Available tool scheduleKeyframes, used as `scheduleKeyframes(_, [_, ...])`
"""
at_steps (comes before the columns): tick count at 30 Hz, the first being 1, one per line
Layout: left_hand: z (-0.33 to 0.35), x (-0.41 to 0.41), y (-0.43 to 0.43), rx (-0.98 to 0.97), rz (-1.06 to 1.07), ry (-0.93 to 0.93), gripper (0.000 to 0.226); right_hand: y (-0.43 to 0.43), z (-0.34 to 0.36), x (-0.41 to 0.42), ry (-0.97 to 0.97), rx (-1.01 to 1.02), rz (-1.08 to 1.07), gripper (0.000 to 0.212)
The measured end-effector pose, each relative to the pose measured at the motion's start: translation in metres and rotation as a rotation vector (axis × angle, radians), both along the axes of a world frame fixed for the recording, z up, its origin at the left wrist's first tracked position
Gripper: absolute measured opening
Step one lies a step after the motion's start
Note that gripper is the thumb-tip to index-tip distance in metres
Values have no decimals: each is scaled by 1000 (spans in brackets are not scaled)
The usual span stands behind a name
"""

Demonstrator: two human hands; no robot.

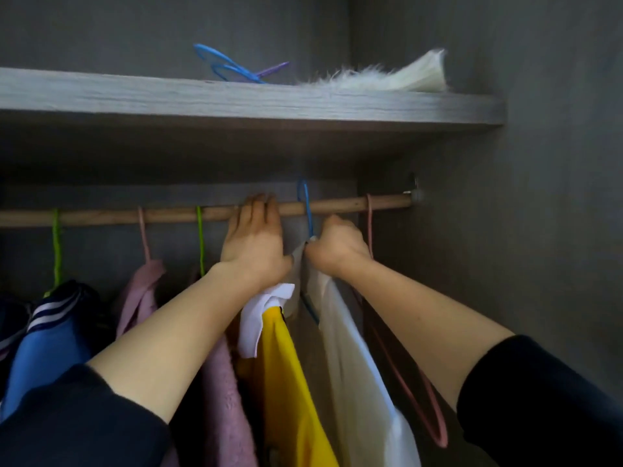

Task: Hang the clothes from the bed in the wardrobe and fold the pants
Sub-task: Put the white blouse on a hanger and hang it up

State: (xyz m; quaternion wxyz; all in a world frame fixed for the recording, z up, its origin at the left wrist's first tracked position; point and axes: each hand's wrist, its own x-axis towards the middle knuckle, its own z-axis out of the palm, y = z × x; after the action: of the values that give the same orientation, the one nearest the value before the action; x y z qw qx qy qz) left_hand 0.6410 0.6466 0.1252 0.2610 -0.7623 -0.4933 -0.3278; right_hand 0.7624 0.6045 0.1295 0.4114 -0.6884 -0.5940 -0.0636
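Note:
A wooden rail (pixel 340 206) runs across the wardrobe under a grey shelf. A blue hanger (pixel 306 210) hooks over the rail and carries a cream white garment (pixel 350 352). My right hand (pixel 335 246) grips the neck of that hanger just below the rail. My left hand (pixel 254 237) reaches up with its fingers laid over the rail, left of the blue hook. Below it hangs a yellow and white garment (pixel 283 358).
An empty pink hanger (pixel 404 382) hangs at the right end by the wardrobe wall. To the left hang a pink top (pixel 141 291) and a blue striped jacket (pixel 50 335). The grey shelf (pixel 236 99) holds spare blue hangers (pixel 222 67) and a white furry item (pixel 387 79).

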Motion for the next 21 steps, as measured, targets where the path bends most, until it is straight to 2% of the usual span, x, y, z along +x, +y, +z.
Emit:
scheduleKeyframes(5, [1, 6, 14, 51, 18, 64, 94, 10, -19, 2, -49, -40, 28, 34])
scheduleKeyframes(10, [0, 4, 15, 116, 18, 75, 86, 14, -20, 2, -105, -146, 76, 19])
scheduleKeyframes(12, [0, 4, 16, 116, 25, 68, 86, 12, -12, 7, -35, -191, 109, 22])
scheduleKeyframes(14, [1, 5, 17, 127, 29, 63, 86, 5, -2, 17, 92, -117, 114, 24])
scheduleKeyframes(16, [1, 7, 17, 129, 38, 64, 84, -2, 5, 30, 148, 59, 30, 25])
scheduleKeyframes(18, [1, 8, 17, 127, 62, 64, 83, -4, 3, 46, 54, 146, -142, 30])
scheduleKeyframes(21, [1, 12, 17, 125, 70, 54, 84, 1, -11, 65, -27, 5, -268, 44])
